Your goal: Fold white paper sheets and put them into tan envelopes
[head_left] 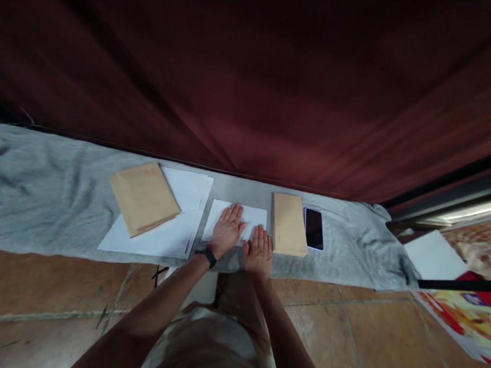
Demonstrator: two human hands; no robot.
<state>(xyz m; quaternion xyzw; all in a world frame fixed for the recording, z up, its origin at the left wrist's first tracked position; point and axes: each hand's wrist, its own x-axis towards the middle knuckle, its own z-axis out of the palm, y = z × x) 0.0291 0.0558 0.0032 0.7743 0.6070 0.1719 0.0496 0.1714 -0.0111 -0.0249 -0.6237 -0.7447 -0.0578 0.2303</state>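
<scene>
A white sheet of paper, apparently folded, lies on the grey cloth in front of me. Flat on its middle rests my left hand, fingers stretched out, with a dark band on the wrist. My right hand lies at the sheet's lower right corner, fingers extended and palm down. Just right of it is a stack of brown envelopes. More brown envelopes sit at an angle on a pile of white paper sheets to the left.
A phone lies beside the right-hand envelopes. The grey cloth covers a narrow surface, backed by a dark red curtain. A colourful printed box stands at the far right, above a tiled floor.
</scene>
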